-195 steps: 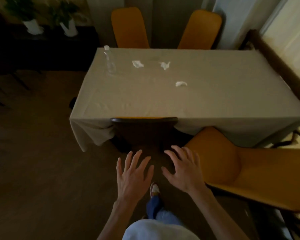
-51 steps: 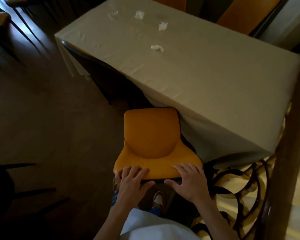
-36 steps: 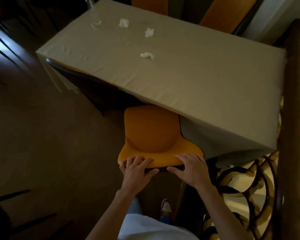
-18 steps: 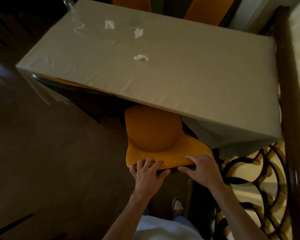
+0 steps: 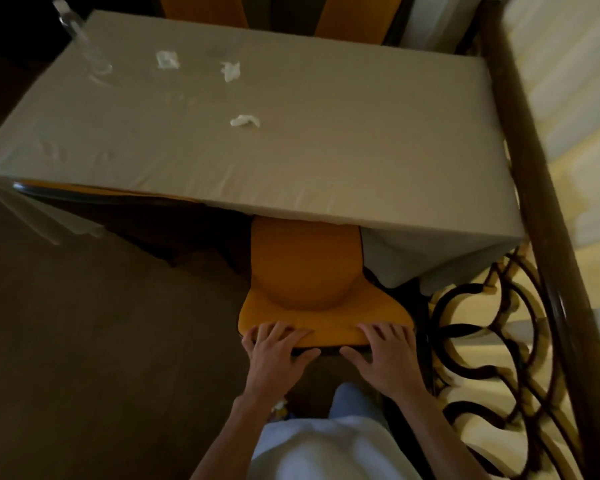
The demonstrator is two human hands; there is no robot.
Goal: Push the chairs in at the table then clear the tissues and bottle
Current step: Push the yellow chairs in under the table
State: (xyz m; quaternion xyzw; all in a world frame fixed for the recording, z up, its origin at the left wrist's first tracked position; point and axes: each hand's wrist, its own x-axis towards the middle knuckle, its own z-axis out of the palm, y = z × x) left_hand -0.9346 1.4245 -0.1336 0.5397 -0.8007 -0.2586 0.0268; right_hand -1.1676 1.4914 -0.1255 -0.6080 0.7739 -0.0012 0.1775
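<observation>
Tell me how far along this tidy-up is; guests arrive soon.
Done: one chair is already tucked under the table. In hand: both hands, left and right, grip the orange chair, partly under. Left: three tissues and the bottle remain on top.

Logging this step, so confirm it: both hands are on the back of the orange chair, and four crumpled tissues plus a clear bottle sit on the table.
Not quite. The head view shows three crumpled tissues, not four. The rest holds: the left hand and right hand are on the back of the orange chair, and the clear bottle sits on the table.
</observation>
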